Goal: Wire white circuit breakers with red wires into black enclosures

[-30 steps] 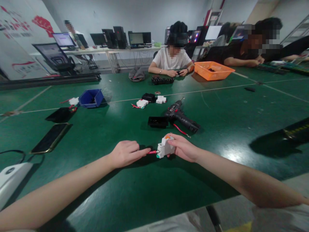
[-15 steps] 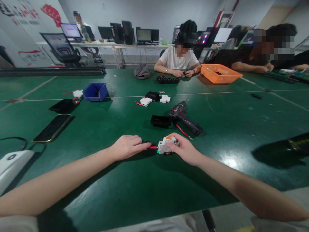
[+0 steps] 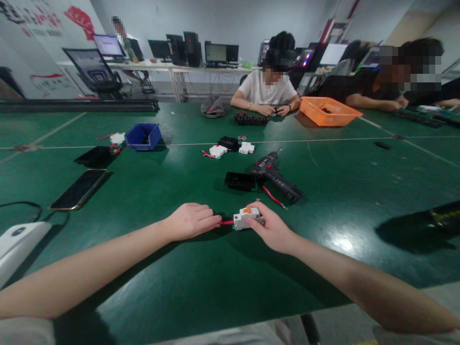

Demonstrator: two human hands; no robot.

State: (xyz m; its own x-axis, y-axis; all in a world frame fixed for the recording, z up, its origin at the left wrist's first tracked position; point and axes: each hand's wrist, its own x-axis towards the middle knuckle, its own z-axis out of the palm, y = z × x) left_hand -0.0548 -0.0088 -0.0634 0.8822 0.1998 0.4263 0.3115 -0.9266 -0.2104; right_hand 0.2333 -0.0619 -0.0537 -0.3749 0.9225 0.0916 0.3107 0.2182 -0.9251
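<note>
Between thumb and fingers, my right hand (image 3: 271,227) grips a white circuit breaker (image 3: 241,220) with an orange lever, low over the table. A red wire (image 3: 226,223) runs out of the breaker's left end. My left hand (image 3: 192,221) is closed on the wire's far part, its fingertips pinched together. Just beyond my hands lie a black cordless screwdriver (image 3: 275,177), a small black tray (image 3: 240,181) and a loose red wire with a ring terminal (image 3: 273,198). Farther back are two more white breakers, one (image 3: 217,152) with red wire and one (image 3: 246,147) beside a black part (image 3: 228,143).
On the left are a phone (image 3: 79,189), a black tray (image 3: 94,155), a blue bin (image 3: 143,136) and a white device (image 3: 21,249). An orange basket (image 3: 330,112) stands across the green table near a co-worker in white (image 3: 268,91). A dark cylindrical object (image 3: 445,215) lies at right.
The breaker has tilted flatter and shifted slightly left in my right hand. My left fingers, more extended before, are now drawn together on the red wire.
</note>
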